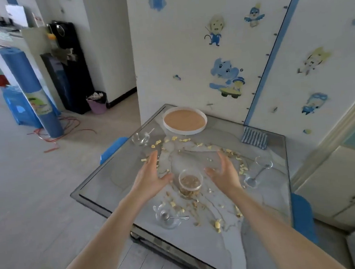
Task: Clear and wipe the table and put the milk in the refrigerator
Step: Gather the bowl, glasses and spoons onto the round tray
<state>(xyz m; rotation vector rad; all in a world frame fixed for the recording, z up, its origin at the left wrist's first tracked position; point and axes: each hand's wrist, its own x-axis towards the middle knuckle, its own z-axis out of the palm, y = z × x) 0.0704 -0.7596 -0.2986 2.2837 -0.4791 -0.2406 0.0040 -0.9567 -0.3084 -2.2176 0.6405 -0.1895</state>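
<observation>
Reaching over the table (97,201) with both hands. The left hand (152,176) and right hand (222,173) flank the cup (190,181), palms turned in, fingers loose and straight, gripping nothing. Each is near the cup, with a gap showing.

Progress: barely begun, by my reading.
- Crumbs (239,167) scattered across most of the top; no wiped patch to be seen.
- Two glass bowls, near (168,216) and far (140,137), each with a spoon, still out.
- Tray (185,131) at the far edge by the wall.
- Striped cloth (254,137) folded at the far right corner, seemingly unused.
- No milk in view, nor a refrigerator I can identify.

Orientation: the cup stands upright mid-table, mouth up, axis vertical, brown bits inside. The stemmed glass (260,168) lies on its side to the right; its stem runs from the foot at near left to the bowl at far right.

Left to do: everything, including clearing, wiping and finding the milk.
</observation>
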